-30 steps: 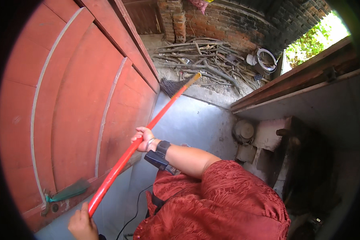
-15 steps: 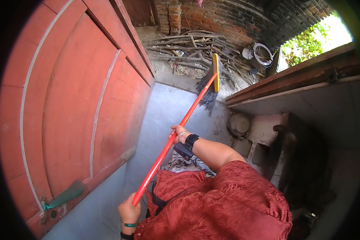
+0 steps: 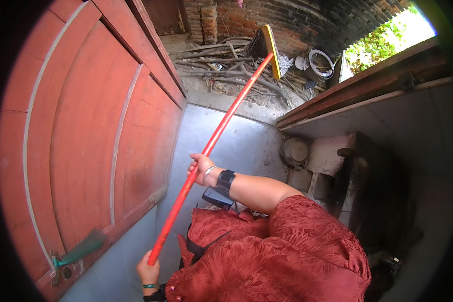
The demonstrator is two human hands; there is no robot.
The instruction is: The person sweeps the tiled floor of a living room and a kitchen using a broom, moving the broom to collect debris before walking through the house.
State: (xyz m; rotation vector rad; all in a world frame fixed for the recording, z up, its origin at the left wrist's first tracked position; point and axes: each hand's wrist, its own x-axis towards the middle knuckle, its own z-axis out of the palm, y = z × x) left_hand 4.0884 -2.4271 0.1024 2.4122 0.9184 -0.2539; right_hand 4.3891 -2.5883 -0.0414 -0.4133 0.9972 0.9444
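A broom with a long red handle runs slantwise away from me. My left hand is wrapped round its near end, beside my red patterned clothing. Further up the handle, my right hand closes round it. The yellow broom head is at the far end, in front of a heap of dry sticks by the brick wall. Dark bristles show on the left of the head and greyish ones on its right. Whether the bristles touch the heap I cannot tell.
A red wooden door with a green strip tied low on it stands at left. Grey tiled floor ends at a low sill before the sticks. A whitish bucket lies at far right. A sooty, stove-like structure and a round pot are at right.
The broom head has moved away from me, off the sill area and up over the sticks. Both hands have shifted left, still gripping the handle.
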